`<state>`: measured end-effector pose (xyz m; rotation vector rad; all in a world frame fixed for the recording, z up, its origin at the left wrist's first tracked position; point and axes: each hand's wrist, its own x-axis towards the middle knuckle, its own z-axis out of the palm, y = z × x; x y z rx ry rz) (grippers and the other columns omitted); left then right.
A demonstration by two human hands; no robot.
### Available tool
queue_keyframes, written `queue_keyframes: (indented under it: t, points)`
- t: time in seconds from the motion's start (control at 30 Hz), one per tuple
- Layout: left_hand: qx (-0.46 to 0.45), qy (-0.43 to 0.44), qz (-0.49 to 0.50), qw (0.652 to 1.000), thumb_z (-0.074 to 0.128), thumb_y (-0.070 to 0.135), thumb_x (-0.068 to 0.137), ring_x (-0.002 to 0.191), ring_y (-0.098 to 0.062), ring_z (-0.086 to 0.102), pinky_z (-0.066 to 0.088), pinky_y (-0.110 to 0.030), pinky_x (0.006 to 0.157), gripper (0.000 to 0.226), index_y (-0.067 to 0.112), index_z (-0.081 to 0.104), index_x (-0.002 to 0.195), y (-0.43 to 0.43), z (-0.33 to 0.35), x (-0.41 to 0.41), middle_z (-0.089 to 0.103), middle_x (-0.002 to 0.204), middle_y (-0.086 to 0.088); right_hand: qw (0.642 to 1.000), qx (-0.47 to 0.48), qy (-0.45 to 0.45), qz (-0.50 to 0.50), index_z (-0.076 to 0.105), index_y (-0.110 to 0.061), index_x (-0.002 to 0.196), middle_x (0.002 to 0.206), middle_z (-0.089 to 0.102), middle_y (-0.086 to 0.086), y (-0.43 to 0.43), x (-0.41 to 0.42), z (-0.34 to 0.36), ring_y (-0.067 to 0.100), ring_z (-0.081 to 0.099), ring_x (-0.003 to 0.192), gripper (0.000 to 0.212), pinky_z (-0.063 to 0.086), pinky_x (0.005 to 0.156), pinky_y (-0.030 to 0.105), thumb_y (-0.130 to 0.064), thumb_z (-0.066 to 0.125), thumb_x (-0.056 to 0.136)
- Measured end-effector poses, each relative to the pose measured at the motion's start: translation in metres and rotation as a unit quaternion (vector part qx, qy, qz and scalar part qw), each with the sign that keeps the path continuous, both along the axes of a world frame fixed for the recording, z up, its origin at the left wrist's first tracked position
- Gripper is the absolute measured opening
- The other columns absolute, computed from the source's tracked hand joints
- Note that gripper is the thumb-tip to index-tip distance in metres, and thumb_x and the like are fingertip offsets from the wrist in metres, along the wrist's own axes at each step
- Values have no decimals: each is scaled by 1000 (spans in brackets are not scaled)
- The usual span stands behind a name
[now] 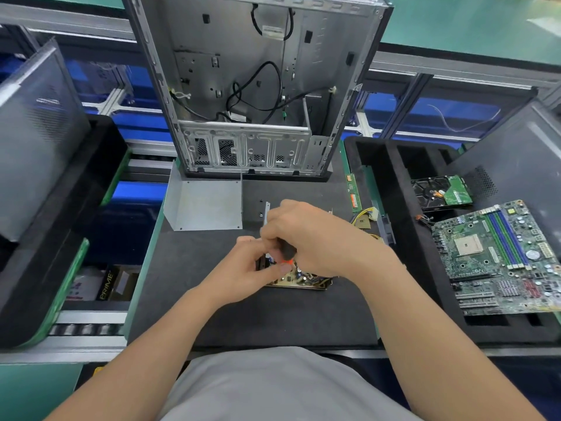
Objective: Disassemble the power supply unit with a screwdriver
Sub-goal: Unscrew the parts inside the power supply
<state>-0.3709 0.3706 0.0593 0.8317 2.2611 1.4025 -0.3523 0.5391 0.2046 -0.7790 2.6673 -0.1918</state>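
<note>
Black mat [212,314]; tray [491,326] holds motherboard [498,259], hard drive [440,192]. Right hand [312,235] grips screwdriver [285,252]; left hand [243,268] seemingly pinches power supply unit [300,281].

Computer case [243,86] behind the circuit board [299,279], motherboard [498,259] right, metal cover [206,205] left.

Counter [212,314] has a dark mat on top. Gutted PC case [243,86] stands upright at the far edge, with a bent metal cover [209,205] in front. The power supply board [300,279] sits mid-mat, and there's a RAM stick [353,192] and a wired connector [368,215] by the right edge.
</note>
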Motion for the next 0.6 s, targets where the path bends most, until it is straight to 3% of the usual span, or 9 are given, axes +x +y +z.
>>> queue_keyframes:
  t: [0.07,0.13,0.2,0.3,0.37,0.43,0.47,0.53,0.6]
  points:
    - [-4,2,4,1000,61,67,93,100,-26,61,51,-53,92,37,33,73,95,0,1,-1,71,103,9,999,-20,-18,-19,66,-22,97,101,53,-4,4,0,1,14,49,92,21,38,68,21,-9,74,82]
    - [11,7,-1,1000,62,62,95,85,-29,61,52,-54,79,24,41,73,96,3,2,-2,70,95,6,997,-35,-1,-73,62,-24,103,102,49,-5,6,5,2,17,54,88,20,45,66,29,-27,73,86]
    - [25,11,7,1000,66,52,93,74,-26,56,47,-53,68,6,51,71,90,6,2,-2,68,86,8,986,5,65,-152,54,-22,95,89,47,-3,3,8,-2,24,54,75,31,42,56,35,-51,64,92]
    - [2,-8,18,1000,65,61,91,80,-15,50,38,-36,68,14,53,73,99,6,-2,-1,72,97,19,959,40,85,-267,40,-21,80,73,37,-2,-7,10,-9,21,38,58,51,22,48,30,-67,52,96]
    - [-13,-11,11,1000,66,60,92,87,-15,46,37,-34,74,18,49,72,105,4,-5,-1,70,100,19,958,16,73,-278,48,-17,88,75,40,0,-6,7,-13,28,49,68,38,30,50,31,-53,58,98]
    - [-25,5,-2,1000,67,44,95,89,-14,47,39,-35,80,17,50,68,110,0,-4,-2,68,105,18,968,-24,56,-243,56,-19,97,81,53,0,-2,7,-11,32,59,81,16,46,58,35,-33,63,94]
    - [-24,17,1,1000,67,30,94,95,-13,53,42,-36,88,29,51,65,114,-1,-3,-1,68,110,20,973,-43,41,-222,58,-21,97,83,56,-4,1,8,-8,30,60,84,10,52,63,38,-27,64,91]
    - [24,50,38,998,62,7,80,114,-13,59,42,-37,102,55,45,63,119,-2,-1,6,66,120,19,981,-55,13,-187,60,-25,95,87,52,-10,3,10,-4,24,59,89,12,56,73,42,-20,67,87]
    - [93,93,121,984,58,-3,67,112,-13,60,44,-29,97,60,37,63,111,-3,-3,16,63,116,14,983,-48,2,-174,61,-25,94,92,48,-10,4,12,-2,20,56,90,17,57,75,44,-14,68,84]
